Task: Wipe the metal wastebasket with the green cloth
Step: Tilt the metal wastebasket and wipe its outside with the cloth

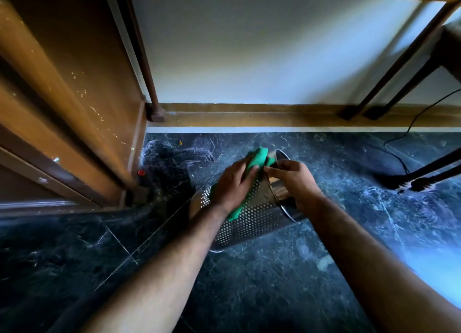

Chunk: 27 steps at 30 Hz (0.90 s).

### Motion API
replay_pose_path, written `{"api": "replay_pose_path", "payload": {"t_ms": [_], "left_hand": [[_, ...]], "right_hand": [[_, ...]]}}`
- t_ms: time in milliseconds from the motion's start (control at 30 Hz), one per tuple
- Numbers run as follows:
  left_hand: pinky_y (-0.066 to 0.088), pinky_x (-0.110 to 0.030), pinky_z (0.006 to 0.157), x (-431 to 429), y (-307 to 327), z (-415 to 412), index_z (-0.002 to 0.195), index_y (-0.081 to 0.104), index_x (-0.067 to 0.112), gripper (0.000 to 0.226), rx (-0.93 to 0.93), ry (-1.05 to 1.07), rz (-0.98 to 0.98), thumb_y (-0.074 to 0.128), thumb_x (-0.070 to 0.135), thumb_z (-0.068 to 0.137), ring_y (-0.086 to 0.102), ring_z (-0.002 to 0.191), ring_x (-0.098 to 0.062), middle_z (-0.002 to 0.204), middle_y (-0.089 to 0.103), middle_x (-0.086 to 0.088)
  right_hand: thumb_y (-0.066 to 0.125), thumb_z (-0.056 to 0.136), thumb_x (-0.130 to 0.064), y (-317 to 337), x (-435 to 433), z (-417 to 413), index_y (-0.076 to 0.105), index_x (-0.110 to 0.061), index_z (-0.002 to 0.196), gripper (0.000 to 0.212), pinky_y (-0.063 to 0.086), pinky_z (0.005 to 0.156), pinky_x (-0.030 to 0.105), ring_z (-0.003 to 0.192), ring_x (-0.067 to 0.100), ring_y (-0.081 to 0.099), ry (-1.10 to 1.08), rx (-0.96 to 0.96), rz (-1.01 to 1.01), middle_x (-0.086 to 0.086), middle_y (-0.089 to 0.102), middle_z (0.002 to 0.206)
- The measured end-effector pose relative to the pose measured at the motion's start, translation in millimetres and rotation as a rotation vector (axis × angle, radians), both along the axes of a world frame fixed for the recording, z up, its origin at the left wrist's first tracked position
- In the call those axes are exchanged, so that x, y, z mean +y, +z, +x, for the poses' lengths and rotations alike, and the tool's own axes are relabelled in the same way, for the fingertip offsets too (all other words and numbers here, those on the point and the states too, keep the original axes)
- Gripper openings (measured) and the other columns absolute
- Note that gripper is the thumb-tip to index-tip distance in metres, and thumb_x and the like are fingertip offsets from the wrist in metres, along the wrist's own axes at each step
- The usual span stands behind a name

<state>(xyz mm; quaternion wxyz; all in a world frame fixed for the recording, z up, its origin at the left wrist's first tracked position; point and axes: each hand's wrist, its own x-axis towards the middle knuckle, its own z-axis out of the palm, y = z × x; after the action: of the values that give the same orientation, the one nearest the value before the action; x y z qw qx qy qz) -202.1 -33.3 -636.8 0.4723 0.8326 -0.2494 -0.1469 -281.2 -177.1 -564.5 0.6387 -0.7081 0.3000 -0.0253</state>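
Mid-wipe: our left hand presses the green cloth under flat fingers onto the perforated metal wastebasket; our right hand pinches its rim; lower wall remains.

A single wide-angle view was taken from head height, aimed forward and steeply down at the dark marble floor. Both forearms were seen entering from the bottom edge, so the hands were caught close in, near the middle of the frame. The white wall and its baseboard were faced across the upper half. Straight lines were bowed toward the edges by the lens. No second view was supplied.
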Motion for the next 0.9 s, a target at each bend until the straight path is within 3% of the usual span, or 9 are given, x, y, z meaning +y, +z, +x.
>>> {"api": "replay_pose_path", "payload": {"t_ms": [67, 200, 267, 367, 467, 533, 633, 767, 900], "left_hand": [[0.047, -0.037, 0.106, 22.0, -31.8, -4.2, 0.144, 0.051, 0.027, 0.057, -0.042, 0.055, 0.067, 0.035, 0.057, 0.1, 0.06, 0.126, -0.022, 0.138, 0.064, -0.005], [0.049, -0.039, 0.095, 45.6, -51.7, 17.8, 0.127, 0.063, 0.013, 0.059, 0.238, 0.223, 0.295, 0.03, 0.055, 0.101, 0.064, 0.117, -0.038, 0.128, 0.067, -0.021], [0.047, -0.039, 0.102, 39.3, -37.8, 32.9, 0.138, 0.057, 0.018, 0.063, 0.334, 0.207, 0.346, 0.026, 0.059, 0.102, 0.061, 0.124, -0.038, 0.14, 0.061, -0.021], [0.049, -0.043, 0.104, 5.6, -1.5, 45.4, 0.143, 0.052, 0.031, 0.074, 0.303, 0.218, 0.246, 0.018, 0.076, 0.094, 0.063, 0.122, -0.035, 0.143, 0.061, -0.011], [0.054, -0.028, 0.069, -31.0, 34.4, 48.3, 0.118, 0.066, 0.027, 0.055, 0.213, 0.21, 0.052, 0.034, 0.067, 0.098, 0.07, 0.079, -0.022, 0.101, 0.074, -0.006], [0.049, -0.023, 0.057, -38.8, 47.0, 43.4, 0.109, 0.066, 0.023, 0.045, 0.145, 0.159, -0.041, 0.043, 0.059, 0.099, 0.069, 0.067, -0.016, 0.084, 0.07, 0.0], [0.056, -0.028, 0.071, -24.8, 29.7, 30.2, 0.121, 0.066, 0.026, 0.046, 0.053, 0.11, -0.046, 0.044, 0.059, 0.097, 0.071, 0.087, -0.016, 0.107, 0.073, -0.001], [0.053, -0.038, 0.096, 18.0, -18.9, 19.6, 0.135, 0.06, 0.017, 0.048, 0.003, 0.192, 0.185, 0.046, 0.049, 0.101, 0.066, 0.114, -0.03, 0.131, 0.067, -0.012], [0.045, -0.037, 0.104, 38.9, -33.0, 35.7, 0.141, 0.055, 0.011, 0.054, 0.178, 0.297, 0.331, 0.039, 0.048, 0.104, 0.059, 0.125, -0.039, 0.14, 0.059, -0.022]], "right_hand": [[0.077, 0.084, -0.014, 0.9, 3.5, 1.4, 0.076, -0.012, 0.081, 0.004, 0.057, 0.05, 0.034, 0.05, 0.021, 0.065, -0.137, 0.029, 0.055, 0.007, 0.073, 0.068], [0.077, 0.082, -0.012, 2.2, 2.6, -1.5, 0.077, -0.014, 0.078, 0.005, 0.058, 0.058, 0.044, 0.059, 0.025, 0.065, -0.042, 0.027, 0.02, 0.007, 0.071, 0.072], [0.074, 0.084, -0.008, 4.4, 5.0, -1.7, 0.075, -0.013, 0.079, 0.007, 0.059, 0.058, 0.038, 0.059, 0.02, 0.067, 0.029, -0.005, 0.01, 0.0, 0.073, 0.068], [0.07, 0.088, -0.001, 1.1, 7.6, -2.8, 0.07, -0.01, 0.083, 0.01, 0.056, 0.052, 0.024, 0.055, 0.012, 0.068, 0.121, -0.068, 0.084, -0.003, 0.074, 0.066], [0.066, 0.089, 0.006, -6.5, 1.4, -6.3, 0.07, -0.008, 0.09, 0.015, 0.055, 0.056, 0.018, 0.061, 0.006, 0.07, 0.211, -0.066, 0.106, -0.004, 0.078, 0.072], [0.066, 0.088, 0.009, -7.8, -3.8, -8.2, 0.071, -0.008, 0.097, 0.02, 0.055, 0.06, 0.018, 0.067, 0.006, 0.071, 0.272, -0.033, 0.072, -0.003, 0.079, 0.079], [0.065, 0.087, 0.009, -4.0, -4.9, -7.3, 0.071, -0.01, 0.097, 0.022, 0.055, 0.056, 0.022, 0.06, 0.009, 0.07, 0.206, -0.019, 0.097, -0.003, 0.079, 0.076], [0.073, 0.086, -0.013, -6.3, -4.4, -1.1, 0.075, -0.009, 0.103, 0.017, 0.06, 0.071, 0.047, 0.074, 0.031, 0.074, -0.089, -0.035, 0.154, 0.013, 0.079, 0.093], [0.069, 0.089, -0.008, -8.1, -0.5, -6.2, 0.076, -0.014, 0.09, 0.009, 0.057, 0.065, 0.039, 0.063, 0.027, 0.069, -0.108, -0.025, 0.23, 0.015, 0.076, 0.085]]}}
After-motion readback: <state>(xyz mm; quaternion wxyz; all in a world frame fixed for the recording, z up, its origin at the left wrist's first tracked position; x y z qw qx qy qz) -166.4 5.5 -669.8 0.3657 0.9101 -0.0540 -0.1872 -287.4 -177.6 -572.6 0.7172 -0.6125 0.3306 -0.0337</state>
